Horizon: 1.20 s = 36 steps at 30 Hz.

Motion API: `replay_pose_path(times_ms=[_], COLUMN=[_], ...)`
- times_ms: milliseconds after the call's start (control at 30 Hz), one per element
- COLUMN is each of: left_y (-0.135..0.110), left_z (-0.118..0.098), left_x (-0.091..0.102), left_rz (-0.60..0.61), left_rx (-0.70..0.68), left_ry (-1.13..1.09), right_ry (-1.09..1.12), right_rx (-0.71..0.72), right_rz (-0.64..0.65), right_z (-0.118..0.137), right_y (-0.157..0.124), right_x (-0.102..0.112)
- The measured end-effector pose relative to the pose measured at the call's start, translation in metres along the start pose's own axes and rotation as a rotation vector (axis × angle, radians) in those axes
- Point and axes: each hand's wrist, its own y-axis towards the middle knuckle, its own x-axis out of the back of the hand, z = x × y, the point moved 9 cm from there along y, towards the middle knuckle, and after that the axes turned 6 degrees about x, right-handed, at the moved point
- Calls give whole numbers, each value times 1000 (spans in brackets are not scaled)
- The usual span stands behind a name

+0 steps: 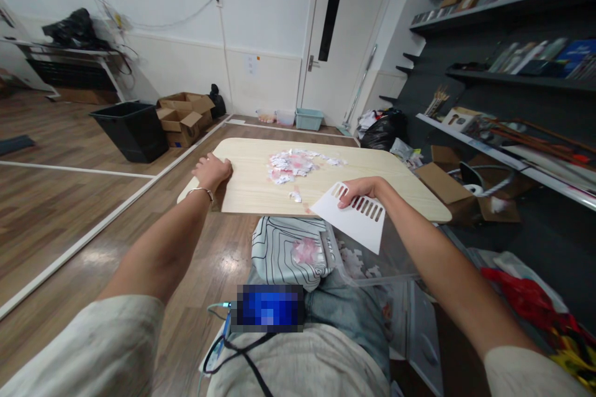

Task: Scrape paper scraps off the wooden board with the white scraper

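Note:
My left hand (212, 172) rests closed on the near left edge of a light wooden table (400, 180), gripping that edge. My right hand (361, 189) holds a white flat scraper (351, 218) with a row of slots, at the table's near edge. A pile of small white and pink paper scraps (294, 164) lies in the table's middle, with one stray piece (295, 196) nearer me. Below the scraper a clear plastic bin (372, 257) holds more scraps on my lap.
A striped cushion (284, 251) lies beside the bin. A black tub (133, 130) and cardboard boxes (184, 115) stand at the left on the wood floor. Shelves (512, 74) line the right wall, with an open carton (447, 189) and a black bag (384, 130) beneath. A door (344, 31) is behind.

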Motion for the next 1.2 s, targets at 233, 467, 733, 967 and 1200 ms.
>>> replay_pose_path(times_ms=[233,467,733,967,1200], left_y=[0,-1,-2,0,0], left_z=[0,-1,-1,-1,0], left_x=[0,0,1,0,0], left_rz=[-7,2,8,3,3], left_rx=[-6,-6,0,3,-5], left_ry=[-8,-1,7,17,5], right_ry=[-14,-16,-72,-79,-74], right_rx=[-25,2,-16,-5,-8], right_rz=[-5,5,2,40,43], right_z=[-2,0,-2,2,1], right_y=[2,0,2,2,2], right_x=[-1,-2,0,-5,-6])
